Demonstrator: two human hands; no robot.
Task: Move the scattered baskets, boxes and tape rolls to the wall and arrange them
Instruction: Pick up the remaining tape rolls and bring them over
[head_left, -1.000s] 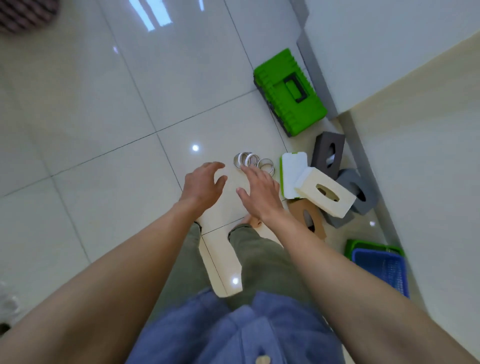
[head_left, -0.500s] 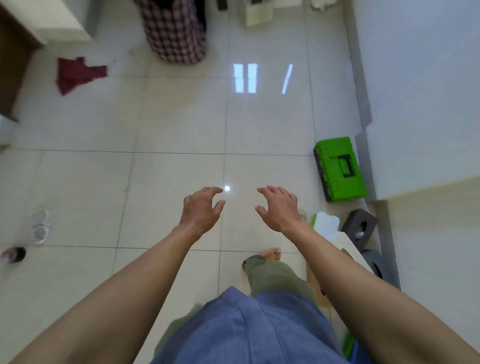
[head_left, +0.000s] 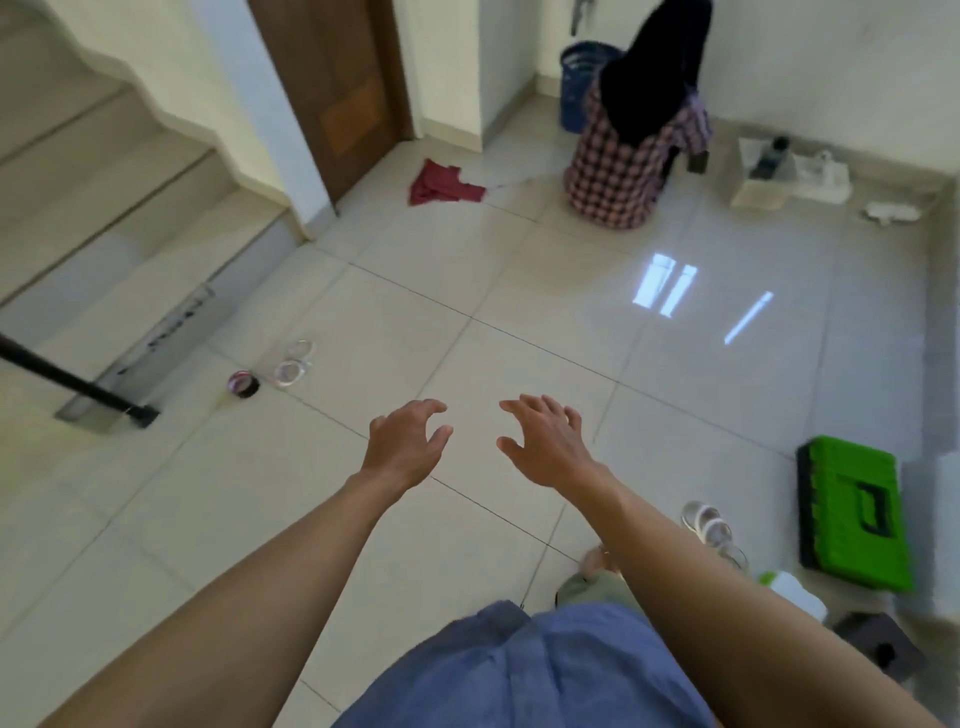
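A: Where does the ribbed green plastic toolbox (head_left: 852, 514) lie?
B: On the glossy floor tiles (head_left: 519, 338), far right. The left hand (head_left: 402, 449) and right hand (head_left: 545, 447) hover empty, fingers loosely spread. Clear tape rolls (head_left: 293, 364) lie near the stairs (head_left: 104, 197).

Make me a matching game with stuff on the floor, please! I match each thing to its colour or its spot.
Things:
1. toolbox
2. cloth
3. dark tape roll
4. bucket

Colour or spot:
A. blue
B. red
C. green
D. beside the clear rolls, near the stairs

Pairs: 1-C, 2-B, 3-D, 4-A
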